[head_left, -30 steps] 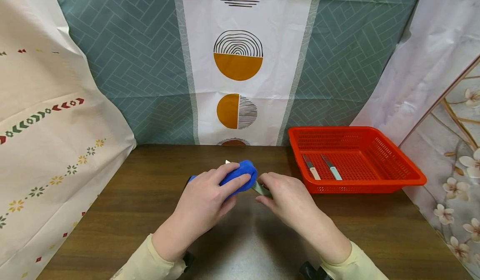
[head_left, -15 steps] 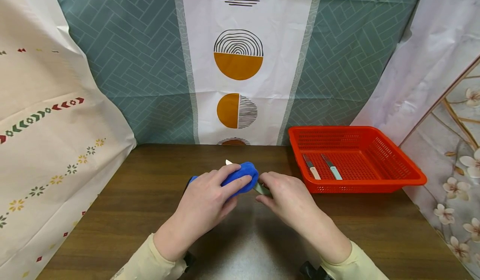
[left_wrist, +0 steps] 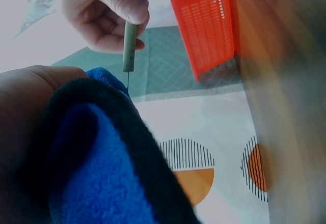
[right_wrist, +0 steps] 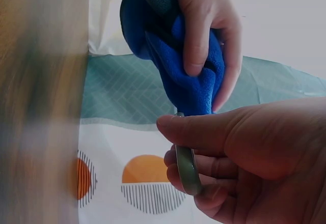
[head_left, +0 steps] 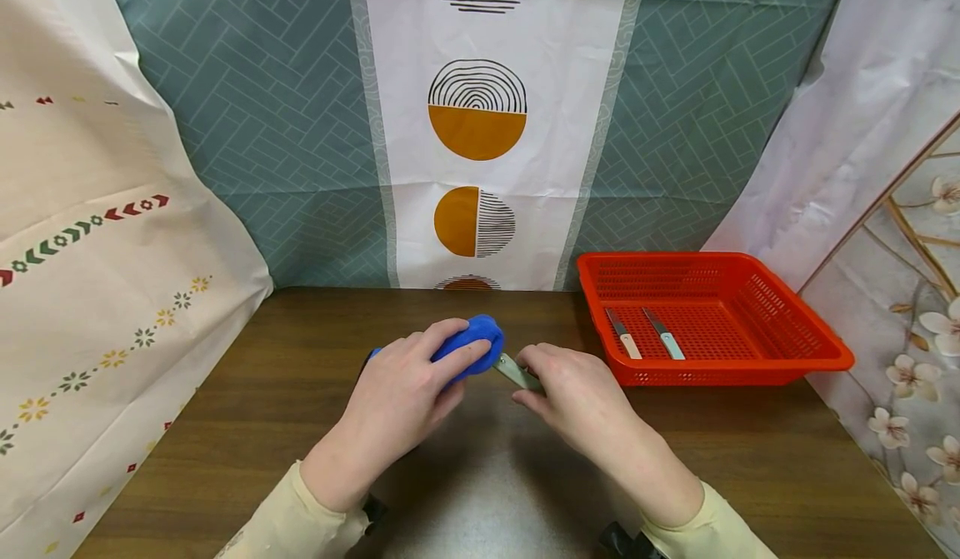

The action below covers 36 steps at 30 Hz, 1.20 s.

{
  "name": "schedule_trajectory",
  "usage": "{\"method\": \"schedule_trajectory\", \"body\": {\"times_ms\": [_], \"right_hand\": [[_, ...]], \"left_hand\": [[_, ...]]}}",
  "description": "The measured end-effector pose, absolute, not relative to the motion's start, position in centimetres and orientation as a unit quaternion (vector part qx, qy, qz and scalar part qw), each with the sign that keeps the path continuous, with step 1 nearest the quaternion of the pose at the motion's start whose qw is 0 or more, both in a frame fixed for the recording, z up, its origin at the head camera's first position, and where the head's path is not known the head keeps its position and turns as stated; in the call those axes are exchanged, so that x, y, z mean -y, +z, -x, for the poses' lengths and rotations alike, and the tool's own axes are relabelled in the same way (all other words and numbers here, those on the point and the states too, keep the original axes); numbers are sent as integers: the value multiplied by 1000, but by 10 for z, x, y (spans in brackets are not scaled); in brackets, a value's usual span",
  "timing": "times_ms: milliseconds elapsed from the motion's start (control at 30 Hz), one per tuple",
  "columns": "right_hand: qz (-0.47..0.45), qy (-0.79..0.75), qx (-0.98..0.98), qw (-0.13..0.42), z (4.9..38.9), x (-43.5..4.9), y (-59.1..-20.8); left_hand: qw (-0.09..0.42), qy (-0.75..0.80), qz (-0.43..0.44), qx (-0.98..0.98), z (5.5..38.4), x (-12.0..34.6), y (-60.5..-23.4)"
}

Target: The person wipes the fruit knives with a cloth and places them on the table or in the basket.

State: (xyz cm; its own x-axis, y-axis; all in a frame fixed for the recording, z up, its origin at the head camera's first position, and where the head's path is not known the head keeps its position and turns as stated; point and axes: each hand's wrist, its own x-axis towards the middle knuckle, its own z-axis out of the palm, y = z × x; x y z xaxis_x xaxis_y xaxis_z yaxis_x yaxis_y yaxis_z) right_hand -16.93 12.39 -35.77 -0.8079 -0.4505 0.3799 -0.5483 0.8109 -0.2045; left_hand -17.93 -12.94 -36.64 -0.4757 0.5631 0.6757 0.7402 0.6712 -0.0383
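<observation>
My left hand (head_left: 408, 384) grips a bunched blue cloth (head_left: 474, 344) with a dark border, folded round a knife's blade. The knife's pale green handle (head_left: 517, 371) is pinched between the thumb and fingers of my right hand (head_left: 581, 388). In the left wrist view a thin bit of the blade (left_wrist: 128, 81) shows between the handle and the cloth; the rest is hidden in the folds. The right wrist view has my left thumb pressing the cloth (right_wrist: 196, 89) just past the handle (right_wrist: 187, 170). Both hands are above the brown table.
A red plastic basket (head_left: 720, 365) stands at the back right of the table (head_left: 300, 334). Inside lie two small knives, one with a pinkish handle (head_left: 630, 346) and one with a light blue handle (head_left: 672, 346). Patterned cloths hang behind and at both sides.
My left hand and the cloth have shifted left, away from the right hand, so more of the knife's handle end shows. The blade tip that poked out beyond the cloth is now hidden.
</observation>
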Motion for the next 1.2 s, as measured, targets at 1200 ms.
{"method": "schedule_trajectory", "body": {"times_ms": [1200], "right_hand": [[-270,147,937,166,168,-125,-359]], "left_hand": [[333,-126,314,880,195,155,-363]]}}
